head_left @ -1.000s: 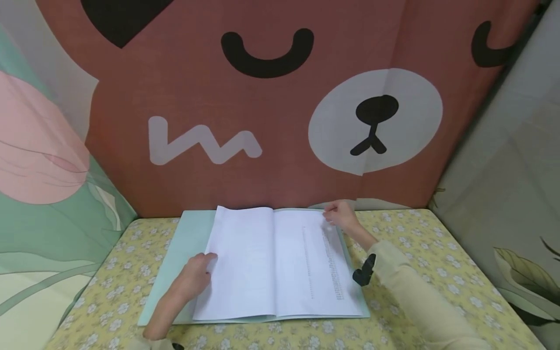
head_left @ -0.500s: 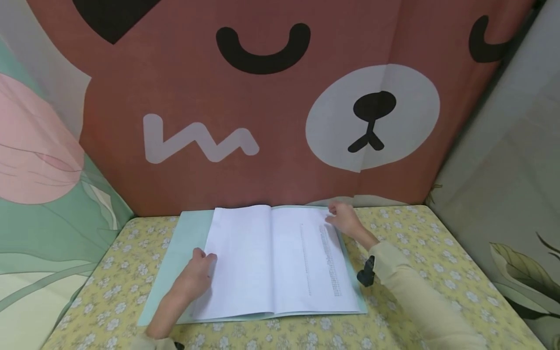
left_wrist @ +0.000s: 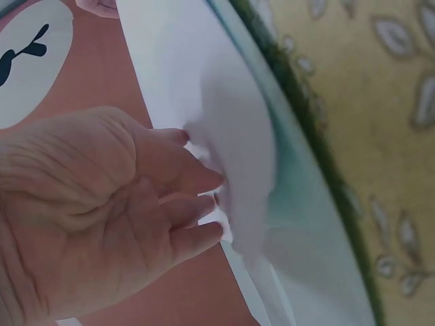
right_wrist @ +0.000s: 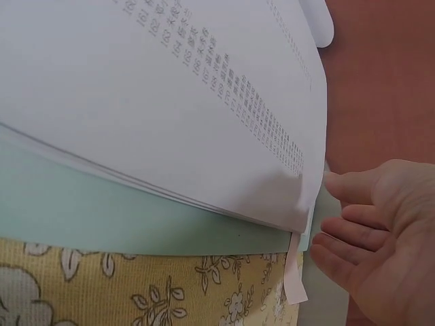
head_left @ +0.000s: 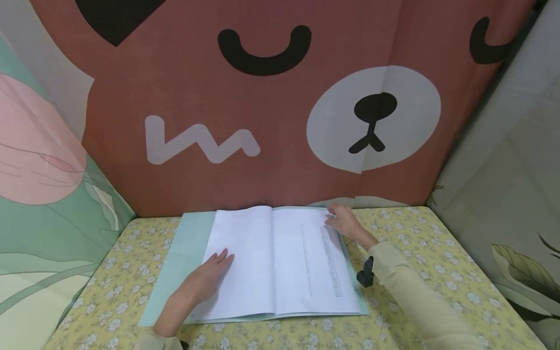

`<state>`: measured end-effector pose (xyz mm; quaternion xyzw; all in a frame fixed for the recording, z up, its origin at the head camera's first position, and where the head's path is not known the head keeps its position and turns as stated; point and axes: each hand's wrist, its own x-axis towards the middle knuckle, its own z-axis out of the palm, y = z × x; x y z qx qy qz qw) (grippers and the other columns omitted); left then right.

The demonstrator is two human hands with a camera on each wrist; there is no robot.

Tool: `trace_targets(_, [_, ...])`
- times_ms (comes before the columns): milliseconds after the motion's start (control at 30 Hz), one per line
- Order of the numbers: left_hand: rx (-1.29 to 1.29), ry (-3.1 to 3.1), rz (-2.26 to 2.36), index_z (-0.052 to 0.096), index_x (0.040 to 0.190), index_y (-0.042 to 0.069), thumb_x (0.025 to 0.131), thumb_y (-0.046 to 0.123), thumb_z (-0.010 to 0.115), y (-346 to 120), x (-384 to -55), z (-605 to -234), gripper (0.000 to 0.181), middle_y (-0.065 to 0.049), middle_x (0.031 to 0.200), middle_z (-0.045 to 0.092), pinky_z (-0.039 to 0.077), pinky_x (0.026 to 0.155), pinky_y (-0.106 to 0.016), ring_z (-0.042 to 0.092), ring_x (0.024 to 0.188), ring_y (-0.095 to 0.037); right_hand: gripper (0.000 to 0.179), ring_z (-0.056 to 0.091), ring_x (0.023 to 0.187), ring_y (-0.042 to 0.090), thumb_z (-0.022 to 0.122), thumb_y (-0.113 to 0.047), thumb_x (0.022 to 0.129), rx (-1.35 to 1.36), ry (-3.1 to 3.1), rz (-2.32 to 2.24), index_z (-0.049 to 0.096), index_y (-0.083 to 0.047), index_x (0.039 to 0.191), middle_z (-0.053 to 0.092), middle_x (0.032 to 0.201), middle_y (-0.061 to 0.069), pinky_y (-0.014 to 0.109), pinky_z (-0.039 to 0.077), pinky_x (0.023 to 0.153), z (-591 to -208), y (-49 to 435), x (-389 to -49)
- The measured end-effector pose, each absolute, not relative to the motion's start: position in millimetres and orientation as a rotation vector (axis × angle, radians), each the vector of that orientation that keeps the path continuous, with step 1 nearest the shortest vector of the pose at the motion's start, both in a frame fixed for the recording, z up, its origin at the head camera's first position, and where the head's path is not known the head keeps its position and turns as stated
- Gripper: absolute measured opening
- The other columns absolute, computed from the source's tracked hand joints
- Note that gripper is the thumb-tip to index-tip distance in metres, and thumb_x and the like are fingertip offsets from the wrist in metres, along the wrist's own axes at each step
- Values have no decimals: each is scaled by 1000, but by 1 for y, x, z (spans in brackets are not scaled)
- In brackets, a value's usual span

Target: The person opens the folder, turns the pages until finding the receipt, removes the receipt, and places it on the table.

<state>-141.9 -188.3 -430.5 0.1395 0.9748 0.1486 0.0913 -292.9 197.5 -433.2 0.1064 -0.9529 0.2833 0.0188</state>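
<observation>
A pale green folder [head_left: 192, 233] lies spread on the table, white sheets inside it. The left page [head_left: 245, 257] looks blank in the head view; columns of small print run down the right page [head_left: 288, 262]. My left hand [head_left: 203, 281] rests its fingertips on the left page near its outer edge, and the left wrist view shows those fingers [left_wrist: 197, 241] slightly bent against the paper. My right hand [head_left: 345, 221] is at the far right corner of the right page. There its thumb and loosely bent fingers [right_wrist: 350, 261] stay apart, right beside the page corner, gripping nothing.
A pink strip [right_wrist: 293, 272] sticks out from the pages' corner. The table wears a yellow flowered cloth [head_left: 407, 272]. Behind it rises a reddish-brown bear-print curtain [head_left: 280, 180], close to the folder's far edge; a grey curtain [head_left: 503, 170] hangs at the right.
My left hand has moved from the left page's outer edge inward onto the page, its fingers straightening. My right hand has shifted slightly right, off the page's far corner.
</observation>
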Motion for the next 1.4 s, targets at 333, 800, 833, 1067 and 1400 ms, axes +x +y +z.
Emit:
trace_targets(333, [285,2794,534,47,154,1,103,1,47,-185,-145,-431,51,-23,165,31,25,120,-63,24,152,-47,42,63,119,46,69,-4,97,423,-2927,911,56,15,133,64,128,32,55,54,98,-438,204,-295])
trace_targets(800, [240,2782,508,47,154,2,104,6,50,-180,-146,-432,51,-23,165,31,26,119,-64,23,152,-48,55,57,128,46,71,-4,96,418,-3000,913,48,14,143,59,137,33,53,51,104,-446,202,-297])
trace_targets(833, [236,2782,504,47,154,3,104,6,50,-180,-146,-432,51,-23,165,31,26,119,-64,23,152,-47,56,57,129,45,70,-5,97,416,-3012,907,47,14,143,59,138,33,53,51,104,-446,202,-297])
trace_targets(1067, [229,2796,501,48,154,3,104,7,51,-179,-145,-432,50,-23,165,32,27,119,-64,23,152,-47,64,47,139,46,69,-7,99,426,-3079,862,38,14,151,49,149,33,53,46,110,-447,201,-297])
trace_targets(1400, [215,2795,493,46,155,3,105,8,50,-180,-146,-436,51,-23,165,31,27,120,-63,22,153,-46,68,41,145,44,68,-7,100,395,-3137,829,33,12,155,41,156,31,52,42,114,-449,199,-299])
